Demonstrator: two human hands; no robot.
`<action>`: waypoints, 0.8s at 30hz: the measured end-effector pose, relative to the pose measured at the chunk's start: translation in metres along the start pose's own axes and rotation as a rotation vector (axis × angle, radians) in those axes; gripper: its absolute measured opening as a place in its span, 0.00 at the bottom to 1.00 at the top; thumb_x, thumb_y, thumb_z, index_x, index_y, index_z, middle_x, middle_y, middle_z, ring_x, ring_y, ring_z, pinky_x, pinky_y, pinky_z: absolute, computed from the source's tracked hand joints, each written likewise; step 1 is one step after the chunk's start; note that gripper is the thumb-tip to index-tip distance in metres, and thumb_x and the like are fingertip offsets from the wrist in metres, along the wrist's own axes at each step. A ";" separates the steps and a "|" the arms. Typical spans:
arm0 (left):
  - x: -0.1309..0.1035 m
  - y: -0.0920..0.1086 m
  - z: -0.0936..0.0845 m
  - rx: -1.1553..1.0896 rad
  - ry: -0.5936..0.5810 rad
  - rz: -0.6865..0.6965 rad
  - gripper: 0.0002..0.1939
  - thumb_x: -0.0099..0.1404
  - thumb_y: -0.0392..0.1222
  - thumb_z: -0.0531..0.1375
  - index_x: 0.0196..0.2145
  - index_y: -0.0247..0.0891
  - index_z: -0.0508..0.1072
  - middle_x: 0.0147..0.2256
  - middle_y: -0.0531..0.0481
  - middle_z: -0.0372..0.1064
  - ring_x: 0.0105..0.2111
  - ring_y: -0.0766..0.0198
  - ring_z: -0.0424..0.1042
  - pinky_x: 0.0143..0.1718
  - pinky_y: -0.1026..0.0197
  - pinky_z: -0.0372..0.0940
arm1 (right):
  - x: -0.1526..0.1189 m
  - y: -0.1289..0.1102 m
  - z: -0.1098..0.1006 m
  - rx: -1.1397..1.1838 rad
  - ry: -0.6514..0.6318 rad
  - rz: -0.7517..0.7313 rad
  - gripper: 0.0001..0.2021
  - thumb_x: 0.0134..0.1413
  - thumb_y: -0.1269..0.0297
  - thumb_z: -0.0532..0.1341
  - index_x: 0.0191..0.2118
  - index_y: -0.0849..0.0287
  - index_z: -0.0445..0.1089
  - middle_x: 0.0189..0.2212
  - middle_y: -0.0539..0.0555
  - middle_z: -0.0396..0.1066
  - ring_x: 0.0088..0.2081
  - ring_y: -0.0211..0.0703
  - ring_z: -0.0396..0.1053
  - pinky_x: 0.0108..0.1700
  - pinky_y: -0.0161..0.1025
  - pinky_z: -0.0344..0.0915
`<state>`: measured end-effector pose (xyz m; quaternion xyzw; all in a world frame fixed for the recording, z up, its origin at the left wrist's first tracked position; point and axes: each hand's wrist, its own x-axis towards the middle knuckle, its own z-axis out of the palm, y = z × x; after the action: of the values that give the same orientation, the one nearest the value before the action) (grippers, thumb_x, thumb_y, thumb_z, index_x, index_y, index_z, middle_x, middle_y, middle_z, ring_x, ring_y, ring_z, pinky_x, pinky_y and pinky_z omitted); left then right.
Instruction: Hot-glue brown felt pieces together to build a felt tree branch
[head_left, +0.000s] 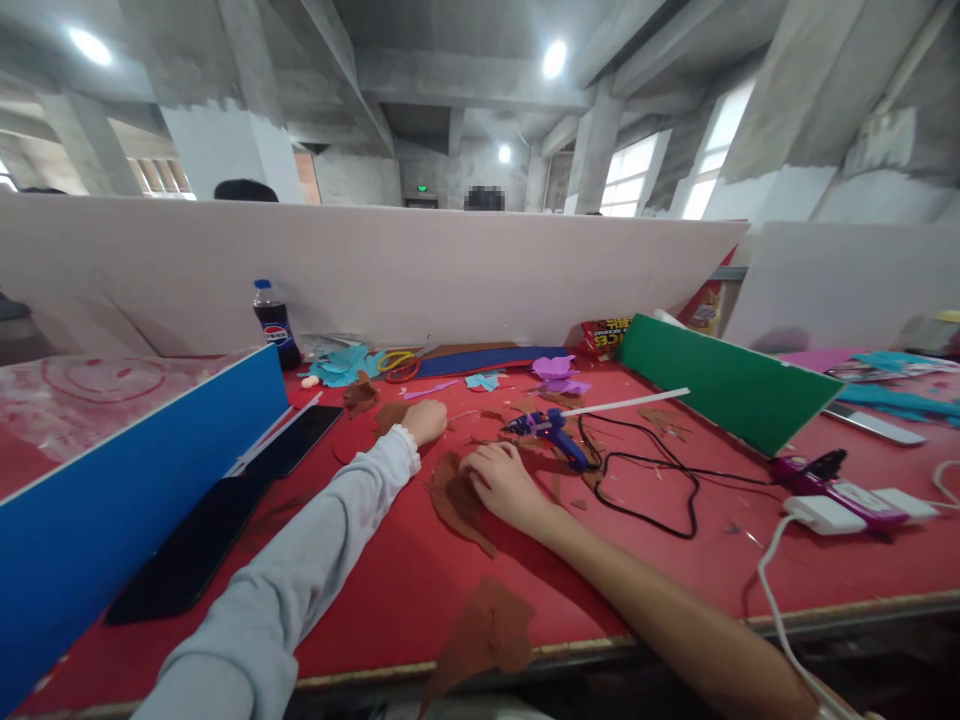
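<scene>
My left hand (426,422), at the end of a grey sleeve, is curled closed over the red table, with its fingertips hidden. Beside it lies a flat brown scrap (390,416). The curled fingers of my right hand (510,485) grip the edge of a brown leaf-shaped piece (456,505), thin like paper or felt. Just past the right hand rests a blue glue gun (551,430) with a long white glue stick (626,402) in its back. A larger brown piece (487,630) hangs over the table's front edge.
A blue board (150,510) stands at left by a black phone (307,440); a green board (720,380) stands at right. Behind are a cola bottle (276,325), yellow-handled scissors (397,365) and purple scraps (555,372). A black cord (694,490) runs to a power strip (847,490).
</scene>
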<state>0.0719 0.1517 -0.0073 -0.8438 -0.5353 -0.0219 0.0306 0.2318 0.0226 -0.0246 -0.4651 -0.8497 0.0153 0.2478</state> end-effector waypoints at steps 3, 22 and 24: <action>0.000 -0.005 -0.003 -0.037 0.015 0.027 0.17 0.64 0.44 0.54 0.48 0.34 0.64 0.46 0.44 0.63 0.42 0.60 0.67 0.42 0.52 0.66 | 0.000 0.002 0.001 -0.004 0.013 -0.003 0.11 0.52 0.76 0.51 0.37 0.55 0.66 0.35 0.50 0.69 0.42 0.41 0.61 0.49 0.43 0.47; -0.069 -0.066 -0.032 -0.250 -0.044 0.114 0.14 0.56 0.36 0.50 0.36 0.36 0.74 0.37 0.48 0.73 0.37 0.63 0.70 0.37 0.67 0.60 | -0.002 0.003 0.005 0.032 0.069 0.034 0.15 0.50 0.76 0.50 0.42 0.55 0.63 0.38 0.52 0.71 0.45 0.43 0.63 0.54 0.50 0.39; -0.082 -0.069 -0.033 -0.269 -0.080 0.127 0.14 0.56 0.35 0.50 0.36 0.37 0.74 0.36 0.50 0.73 0.36 0.64 0.70 0.35 0.68 0.60 | -0.002 0.002 0.005 0.045 0.083 0.041 0.17 0.50 0.76 0.50 0.46 0.55 0.61 0.40 0.53 0.71 0.46 0.44 0.63 0.54 0.50 0.37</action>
<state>-0.0260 0.1047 0.0216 -0.8727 -0.4739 -0.0579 -0.1026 0.2321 0.0236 -0.0306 -0.4771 -0.8284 0.0203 0.2928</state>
